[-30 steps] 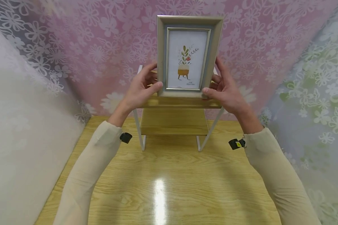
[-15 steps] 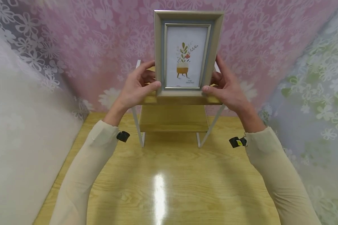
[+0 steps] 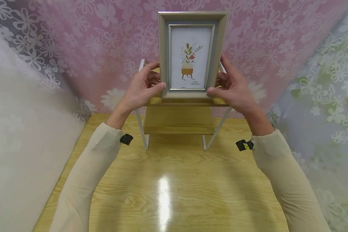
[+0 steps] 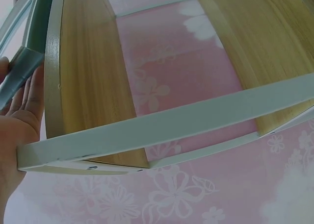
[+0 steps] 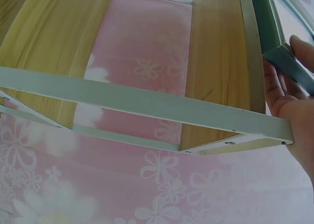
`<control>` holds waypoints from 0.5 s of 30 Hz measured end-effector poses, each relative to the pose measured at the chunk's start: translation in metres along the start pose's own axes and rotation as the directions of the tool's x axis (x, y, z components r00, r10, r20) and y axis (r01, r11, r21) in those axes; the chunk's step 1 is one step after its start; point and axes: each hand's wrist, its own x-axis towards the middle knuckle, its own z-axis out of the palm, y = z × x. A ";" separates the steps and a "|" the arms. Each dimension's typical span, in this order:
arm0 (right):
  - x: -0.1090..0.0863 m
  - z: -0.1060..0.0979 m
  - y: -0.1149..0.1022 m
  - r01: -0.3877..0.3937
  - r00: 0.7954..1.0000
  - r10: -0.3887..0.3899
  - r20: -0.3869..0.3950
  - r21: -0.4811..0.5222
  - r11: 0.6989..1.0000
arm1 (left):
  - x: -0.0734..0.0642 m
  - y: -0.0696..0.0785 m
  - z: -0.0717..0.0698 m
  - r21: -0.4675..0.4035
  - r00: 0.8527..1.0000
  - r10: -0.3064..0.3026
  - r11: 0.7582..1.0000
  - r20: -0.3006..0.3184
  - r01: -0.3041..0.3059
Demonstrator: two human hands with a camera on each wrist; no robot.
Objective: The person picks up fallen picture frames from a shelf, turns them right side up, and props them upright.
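Note:
A picture frame [image 3: 188, 58], beige with a blue-grey inner border and a potted-plant print, stands nearly upright at the upper shelf [image 3: 182, 102] of a small wooden stand. My left hand [image 3: 142, 87] grips its lower left side, the thumb on the front and the other fingers curled behind. On the opposite side my right hand [image 3: 237, 91] grips the lower right edge in the same way. Whether the frame's bottom touches the shelf, I cannot tell. Both wrist views show a frame corner [image 4: 22, 69] beside the shelf's front edge, with the fingertips partly hidden.
The stand has a lower shelf [image 3: 178, 119] and white metal legs [image 3: 217, 130], standing on a wood-grain floor [image 3: 162, 167]. A pink floral cloth [image 3: 104, 48] hangs right behind it. Pale walls [image 3: 32, 129] flank the left and right.
The view has tilted slightly, so the stand sits a little higher in it. Both hands keep their hold on the picture frame, which has shifted slightly left and up in the view.

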 end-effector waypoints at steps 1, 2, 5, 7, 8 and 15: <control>0.000 0.000 0.000 -0.004 1.000 0.004 -0.001 -0.010 1.000 | 0.000 0.000 0.000 0.003 1.000 -0.012 1.000 0.001 0.012; 0.000 0.001 0.000 -0.008 1.000 0.008 0.000 -0.016 1.000 | 0.000 0.001 0.000 0.005 1.000 -0.024 1.000 0.002 0.024; 0.000 0.002 0.000 -0.024 1.000 0.025 0.013 -0.048 0.999 | 0.000 0.002 0.000 0.015 0.998 -0.061 0.998 0.004 0.061; 0.000 0.003 -0.001 -0.034 0.999 0.036 0.021 -0.076 0.996 | 0.000 0.002 0.000 0.020 0.997 -0.083 0.996 0.006 0.083; 0.000 0.004 -0.001 -0.039 0.999 0.041 0.024 -0.095 0.995 | 0.000 0.003 -0.001 0.027 0.996 -0.093 0.995 0.010 0.093; 0.000 0.006 -0.003 -0.083 0.996 0.090 0.024 -0.193 0.978 | 0.000 0.003 0.000 0.067 0.993 -0.117 0.991 0.026 0.115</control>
